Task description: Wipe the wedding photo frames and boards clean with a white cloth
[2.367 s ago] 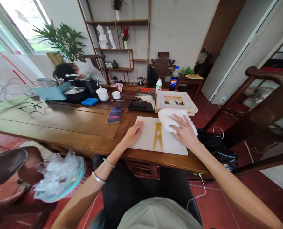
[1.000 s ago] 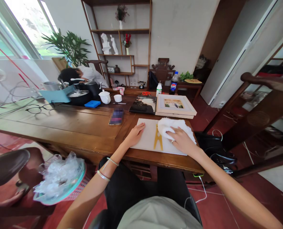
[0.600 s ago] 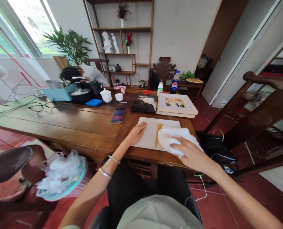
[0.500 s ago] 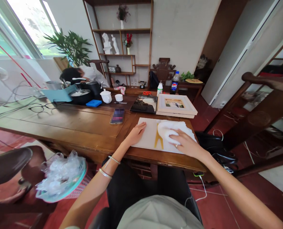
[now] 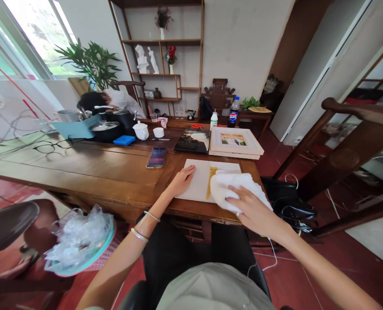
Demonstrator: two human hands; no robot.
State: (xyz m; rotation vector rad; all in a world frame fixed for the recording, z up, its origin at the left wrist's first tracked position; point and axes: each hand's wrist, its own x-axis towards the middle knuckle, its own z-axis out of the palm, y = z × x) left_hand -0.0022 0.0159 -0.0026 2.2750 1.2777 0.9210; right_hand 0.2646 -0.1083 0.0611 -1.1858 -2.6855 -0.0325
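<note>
The right hand (image 5: 253,212) lies flat on a white cloth (image 5: 229,186), fingers spread and pressing down rather than closed around it. Half a second ago the cloth sat further up, over the right half of the white board (image 5: 198,178). Now it has been drawn towards the person, to the board's near right corner, and it bunches over the worktop (image 5: 114,172) edge. It covers the lower end of the yellow piece (image 5: 210,178) fixed to the board, so only the upper end shows beside the cloth. The far right part of the board is bare again. Judging from this back-and-forth, the wiping is mid-stroke, at the near end of a pass.

The left hand (image 5: 181,181) has not shifted: it rests open, palm down, on the board's left edge and holds it steady. A framed picture (image 5: 235,141) and a dark print (image 5: 191,140) lie just behind the board, with a phone (image 5: 156,157) to its left.
</note>
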